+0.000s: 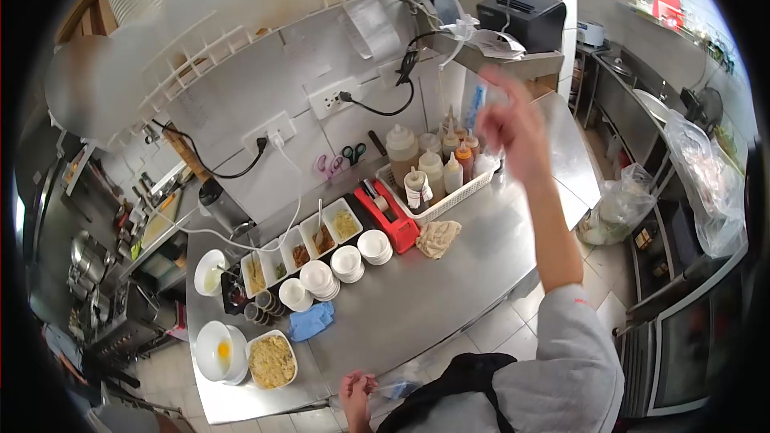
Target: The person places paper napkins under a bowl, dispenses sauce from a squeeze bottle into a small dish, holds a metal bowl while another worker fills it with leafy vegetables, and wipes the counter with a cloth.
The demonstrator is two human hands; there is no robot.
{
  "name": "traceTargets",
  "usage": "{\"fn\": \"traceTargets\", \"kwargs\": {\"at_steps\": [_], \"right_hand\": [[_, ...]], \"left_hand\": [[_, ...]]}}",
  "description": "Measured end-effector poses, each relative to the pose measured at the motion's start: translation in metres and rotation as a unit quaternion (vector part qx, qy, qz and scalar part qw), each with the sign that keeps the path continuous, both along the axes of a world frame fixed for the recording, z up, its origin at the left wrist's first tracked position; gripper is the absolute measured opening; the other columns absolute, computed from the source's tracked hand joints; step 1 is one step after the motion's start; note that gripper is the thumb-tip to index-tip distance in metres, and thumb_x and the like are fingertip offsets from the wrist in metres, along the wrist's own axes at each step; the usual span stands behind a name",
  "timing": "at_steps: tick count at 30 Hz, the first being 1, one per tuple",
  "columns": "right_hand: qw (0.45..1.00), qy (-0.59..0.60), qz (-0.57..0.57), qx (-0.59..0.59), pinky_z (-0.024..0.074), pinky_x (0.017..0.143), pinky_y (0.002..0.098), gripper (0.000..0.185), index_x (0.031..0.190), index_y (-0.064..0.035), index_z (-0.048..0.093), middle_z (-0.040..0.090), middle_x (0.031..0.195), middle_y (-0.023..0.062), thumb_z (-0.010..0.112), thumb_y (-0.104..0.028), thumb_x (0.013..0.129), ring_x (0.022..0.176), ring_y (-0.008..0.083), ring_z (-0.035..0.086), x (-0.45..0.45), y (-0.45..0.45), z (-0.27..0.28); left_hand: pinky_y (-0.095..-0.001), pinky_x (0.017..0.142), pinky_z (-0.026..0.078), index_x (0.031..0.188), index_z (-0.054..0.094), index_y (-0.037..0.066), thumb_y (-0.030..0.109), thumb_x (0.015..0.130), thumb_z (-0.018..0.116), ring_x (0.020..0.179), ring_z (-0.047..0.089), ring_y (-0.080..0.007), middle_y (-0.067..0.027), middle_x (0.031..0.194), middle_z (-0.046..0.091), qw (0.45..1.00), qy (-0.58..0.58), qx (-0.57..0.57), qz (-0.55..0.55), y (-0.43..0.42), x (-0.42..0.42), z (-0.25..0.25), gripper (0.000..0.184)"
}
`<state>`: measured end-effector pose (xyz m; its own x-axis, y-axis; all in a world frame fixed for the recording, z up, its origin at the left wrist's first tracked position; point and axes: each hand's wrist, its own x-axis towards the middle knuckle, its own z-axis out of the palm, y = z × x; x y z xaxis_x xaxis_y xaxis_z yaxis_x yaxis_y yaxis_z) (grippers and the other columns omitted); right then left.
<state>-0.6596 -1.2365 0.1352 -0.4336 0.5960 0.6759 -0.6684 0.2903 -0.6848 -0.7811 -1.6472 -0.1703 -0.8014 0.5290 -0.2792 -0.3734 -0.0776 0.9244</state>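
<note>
The person wears a light grey top (573, 357) with a loose short sleeve (568, 321) that ends around the elbow. Small red marking (581, 301), too small to read, sits near the sleeve's hem. Over the top goes a black apron (453, 381) with a narrow black strap (499, 405). The right forearm (553, 232) and both hands are bare; the right hand (513, 124) is blurred.

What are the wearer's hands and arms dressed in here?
Both the left hand and the blurred right hand are gloveless. A grey sleeve ends near the right elbow, with small red marking by its hem; no left sleeve is discernible.
</note>
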Motion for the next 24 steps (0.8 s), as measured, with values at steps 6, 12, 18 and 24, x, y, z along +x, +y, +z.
{"fn": "traceTargets", "kwargs": {"at_steps": [6, 12, 18, 24], "right_hand": [[0.902, -0.351, 0.236, -0.087, 0.0384, 0.042, 0.0198, 0.016, 0.079, -0.003, 0.056, 0.057, 0.064, 0.0041, 0.042, -0.009, 0.081, 0.047, 0.0065, 0.049, -0.09, -0.082, -0.163], [0.834, -0.47, 0.29, -0.025, 0.0384, 0.045, 0.0201, 0.018, 0.079, 0.0001, 0.057, 0.056, 0.06, 0.0041, 0.042, -0.01, 0.082, 0.049, 0.0074, 0.048, -0.122, -0.156, -0.286], [0.836, -0.456, 0.304, 0.044, 0.0339, 0.042, 0.0191, 0.016, 0.085, -0.001, 0.059, 0.054, 0.058, 0.0025, 0.046, -0.01, 0.085, 0.045, 0.0058, 0.044, -0.124, -0.183, -0.32], [0.875, -0.397, 0.268, 0.072, 0.0318, 0.041, 0.0191, 0.015, 0.085, 0.0008, 0.057, 0.051, 0.056, 0.0011, 0.043, -0.006, 0.085, 0.044, 0.0045, 0.04, -0.137, -0.192, -0.333]], "left_hand": [[-0.0244, 0.06, 0.043, 0.105, 0.053, 0.001, 0.012, 0.087, 0.048, 0.071, 0.057, -0.0153, -0.0116, 0.089, 0.062, 0.999, -0.013, -0.037, -0.037, 0.004, 0.008, -0.01, 0.021], [-0.0226, 0.06, 0.043, 0.105, 0.054, 0.003, 0.017, 0.089, 0.048, 0.071, 0.057, -0.0115, -0.0062, 0.087, 0.062, 0.998, -0.004, -0.023, 0.067, -0.009, 0.023, 0.006, 0.022], [-0.0212, 0.06, 0.043, 0.107, 0.052, 0.005, 0.018, 0.089, 0.049, 0.071, 0.056, -0.0094, -0.0042, 0.089, 0.061, 0.976, -0.082, 0.004, 0.2, -0.024, 0.047, -0.003, 0.023], [-0.0187, 0.057, 0.041, 0.106, 0.051, 0.005, 0.016, 0.088, 0.049, 0.069, 0.056, -0.0084, -0.0037, 0.087, 0.06, 0.949, -0.114, 0.058, 0.29, -0.04, 0.064, -0.019, 0.021]]}}
